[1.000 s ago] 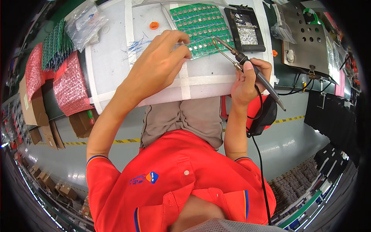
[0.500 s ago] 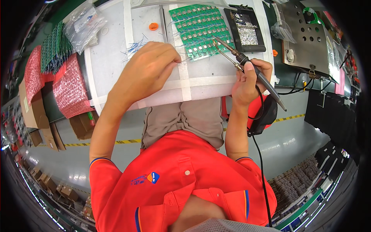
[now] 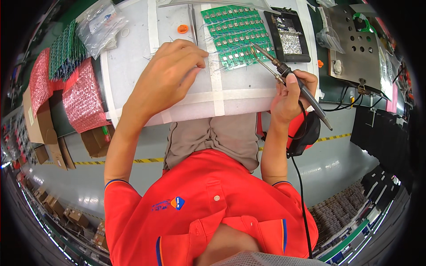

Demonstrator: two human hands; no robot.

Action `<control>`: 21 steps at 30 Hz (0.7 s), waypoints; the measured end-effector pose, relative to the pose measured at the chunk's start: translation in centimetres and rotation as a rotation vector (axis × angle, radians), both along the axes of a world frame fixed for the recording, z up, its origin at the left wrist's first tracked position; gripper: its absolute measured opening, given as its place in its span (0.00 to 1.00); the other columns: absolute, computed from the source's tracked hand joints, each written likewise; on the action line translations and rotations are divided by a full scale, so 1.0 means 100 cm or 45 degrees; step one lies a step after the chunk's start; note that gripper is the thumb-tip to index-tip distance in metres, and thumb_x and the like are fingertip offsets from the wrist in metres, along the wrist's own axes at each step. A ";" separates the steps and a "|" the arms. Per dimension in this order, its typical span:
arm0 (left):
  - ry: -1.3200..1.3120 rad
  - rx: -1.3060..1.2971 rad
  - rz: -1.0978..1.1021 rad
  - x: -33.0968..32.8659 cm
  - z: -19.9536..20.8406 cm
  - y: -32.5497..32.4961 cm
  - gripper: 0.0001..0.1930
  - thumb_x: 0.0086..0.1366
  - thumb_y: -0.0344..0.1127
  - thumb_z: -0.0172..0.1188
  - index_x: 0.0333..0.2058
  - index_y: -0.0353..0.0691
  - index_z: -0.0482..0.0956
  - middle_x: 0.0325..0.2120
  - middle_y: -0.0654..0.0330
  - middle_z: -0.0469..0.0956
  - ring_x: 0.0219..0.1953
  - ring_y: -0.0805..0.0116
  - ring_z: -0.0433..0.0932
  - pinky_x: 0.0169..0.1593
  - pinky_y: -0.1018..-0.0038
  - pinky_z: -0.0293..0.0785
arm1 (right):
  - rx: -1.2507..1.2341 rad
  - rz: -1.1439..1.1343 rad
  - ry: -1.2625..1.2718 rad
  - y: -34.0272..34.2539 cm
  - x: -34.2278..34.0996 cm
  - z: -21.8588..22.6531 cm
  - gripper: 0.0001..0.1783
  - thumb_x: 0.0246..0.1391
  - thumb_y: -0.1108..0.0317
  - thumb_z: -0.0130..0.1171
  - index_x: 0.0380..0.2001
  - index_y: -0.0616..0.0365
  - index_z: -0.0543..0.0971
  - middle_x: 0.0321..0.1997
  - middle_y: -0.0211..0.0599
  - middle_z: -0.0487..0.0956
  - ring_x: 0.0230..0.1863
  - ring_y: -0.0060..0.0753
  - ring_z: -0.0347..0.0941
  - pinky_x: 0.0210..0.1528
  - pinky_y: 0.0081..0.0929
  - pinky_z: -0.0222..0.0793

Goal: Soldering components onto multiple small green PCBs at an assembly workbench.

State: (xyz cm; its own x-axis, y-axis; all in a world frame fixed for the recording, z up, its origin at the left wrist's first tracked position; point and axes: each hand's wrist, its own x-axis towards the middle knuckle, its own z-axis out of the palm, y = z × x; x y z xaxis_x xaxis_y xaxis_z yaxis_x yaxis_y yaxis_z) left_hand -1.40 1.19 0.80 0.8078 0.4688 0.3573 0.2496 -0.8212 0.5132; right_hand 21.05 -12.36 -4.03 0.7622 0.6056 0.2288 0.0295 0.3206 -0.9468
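Note:
My right hand (image 3: 290,95) grips a soldering iron (image 3: 306,94) with a thin metal tube fixed alongside its tip. Its tip end reaches over the lower right of a green circuit-board panel (image 3: 237,35), which carries rows of small metal parts and thin blue wires. My left hand (image 3: 171,73) hovers palm-down left of the panel, its thumb and index finger apart. Several loose blue wires (image 3: 153,51) poke out from behind it; most of them are hidden by the hand. Just beyond my left fingers lie tweezers (image 3: 192,24).
A black tray with silvery solder bits (image 3: 290,42) stands right of the panel. An orange cap (image 3: 182,29) lies at the far side. Wired green boards (image 3: 66,51), pink bubble wrap (image 3: 82,99) and plastic bags (image 3: 100,26) sit left. A perforated metal box (image 3: 359,48) is at the right.
My left hand has shifted slightly away from me over the loose wires, and its pinch has loosened. The soldering iron stays near the same part of the panel. The whole view has shifted slightly.

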 end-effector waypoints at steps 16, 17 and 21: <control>0.092 -0.083 0.231 0.013 0.026 0.012 0.03 0.58 0.25 0.61 0.32 0.35 0.78 0.30 0.54 0.76 0.38 0.52 0.73 0.44 0.64 0.66 | -0.028 -0.133 -0.220 0.008 0.007 0.009 0.08 0.52 0.75 0.57 0.35 0.61 0.71 0.32 0.28 0.68 0.28 0.16 0.60 0.31 0.16 0.60; -0.001 -0.062 0.238 0.012 0.024 0.011 0.03 0.55 0.23 0.61 0.29 0.35 0.78 0.28 0.54 0.76 0.36 0.52 0.73 0.42 0.63 0.65 | -0.035 -0.137 -0.193 0.007 0.004 0.011 0.07 0.53 0.74 0.57 0.35 0.60 0.71 0.32 0.27 0.67 0.29 0.15 0.59 0.31 0.15 0.57; -0.044 -0.104 0.258 -0.002 0.010 0.010 0.04 0.53 0.22 0.62 0.28 0.36 0.78 0.27 0.54 0.76 0.36 0.52 0.73 0.43 0.62 0.65 | -0.050 -0.069 -0.093 0.005 -0.006 -0.006 0.07 0.53 0.75 0.56 0.34 0.59 0.70 0.30 0.25 0.67 0.30 0.14 0.60 0.32 0.15 0.57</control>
State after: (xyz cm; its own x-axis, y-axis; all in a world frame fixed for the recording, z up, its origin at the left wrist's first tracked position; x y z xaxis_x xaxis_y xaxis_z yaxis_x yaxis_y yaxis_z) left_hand -1.57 2.17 1.80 0.6818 0.6491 0.3375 0.3864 -0.7112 0.5873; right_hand 20.49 -11.89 -4.65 0.7763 0.5735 0.2617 0.1149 0.2795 -0.9533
